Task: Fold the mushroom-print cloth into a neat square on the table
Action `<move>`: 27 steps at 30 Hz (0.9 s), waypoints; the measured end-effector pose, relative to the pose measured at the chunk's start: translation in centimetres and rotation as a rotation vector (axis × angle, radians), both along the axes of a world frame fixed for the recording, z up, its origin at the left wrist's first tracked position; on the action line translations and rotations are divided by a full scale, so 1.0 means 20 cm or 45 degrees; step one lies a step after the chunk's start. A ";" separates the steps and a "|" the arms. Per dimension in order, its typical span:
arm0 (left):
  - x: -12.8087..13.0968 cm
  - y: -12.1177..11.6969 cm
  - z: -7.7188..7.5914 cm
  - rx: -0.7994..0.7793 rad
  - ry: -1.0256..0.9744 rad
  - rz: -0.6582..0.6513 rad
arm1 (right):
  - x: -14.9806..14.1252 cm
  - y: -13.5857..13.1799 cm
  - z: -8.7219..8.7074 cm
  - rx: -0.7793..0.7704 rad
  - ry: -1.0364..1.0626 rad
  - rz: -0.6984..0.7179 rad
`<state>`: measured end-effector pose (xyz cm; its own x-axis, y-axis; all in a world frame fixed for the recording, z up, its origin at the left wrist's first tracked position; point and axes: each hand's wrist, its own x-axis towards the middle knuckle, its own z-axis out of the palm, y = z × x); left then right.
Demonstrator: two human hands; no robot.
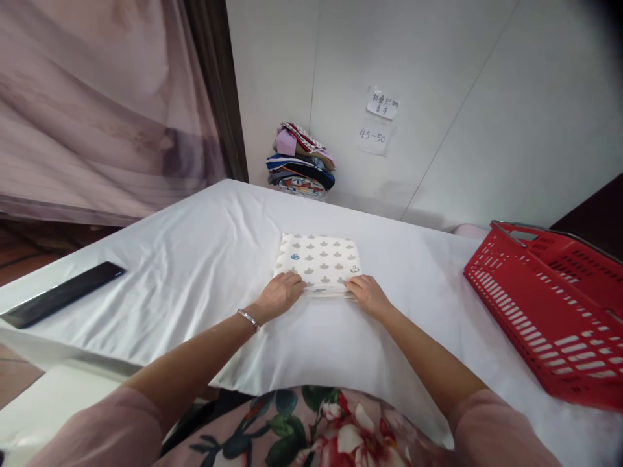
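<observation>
A folded white cloth point(321, 256) with a grey repeated print lies flat near the middle of the table; a small blue motif and a dark outlined one show on it. My left hand point(281, 295) grips its near left corner, fingers curled over the edge, a bracelet on the wrist. At the near right corner, my right hand point(368, 292) pinches the same edge. Several layers show along the cloth's near side. The thumbs are mostly hidden.
The table wears a white tablecloth point(209, 259). A red plastic basket point(525, 311) stands at the right, a dark flat object point(65, 295) lies at the left. Behind the far edge rises a stack of folded fabrics point(302, 162) by the wall, below paper notes point(374, 137). A curtain point(107, 104) hangs left.
</observation>
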<state>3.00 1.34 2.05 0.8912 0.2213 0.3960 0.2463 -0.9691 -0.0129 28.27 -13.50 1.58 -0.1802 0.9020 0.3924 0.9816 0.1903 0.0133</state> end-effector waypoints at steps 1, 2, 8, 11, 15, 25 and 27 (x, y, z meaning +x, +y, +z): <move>0.00 0.00 0.00 -0.003 -0.004 0.004 | 0.00 -0.01 -0.01 -0.019 0.002 0.009; 0.00 -0.01 0.00 -0.006 -0.012 0.005 | 0.00 -0.02 -0.02 -0.032 0.009 0.010; -0.02 0.00 -0.01 0.003 -0.086 0.027 | 0.00 -0.03 -0.03 -0.056 0.030 -0.007; -0.06 0.01 -0.02 -0.014 -0.109 0.074 | 0.00 -0.03 -0.03 -0.063 0.042 -0.029; -0.11 0.01 -0.04 -0.095 -0.190 0.092 | -0.04 -0.04 0.00 -0.072 0.080 -0.071; -0.10 0.01 -0.02 -0.081 -0.137 0.133 | -0.24 0.10 0.03 -0.029 0.152 -0.012; -0.10 0.02 -0.02 -0.063 -0.078 0.126 | -0.24 0.12 0.00 -0.040 0.154 -0.012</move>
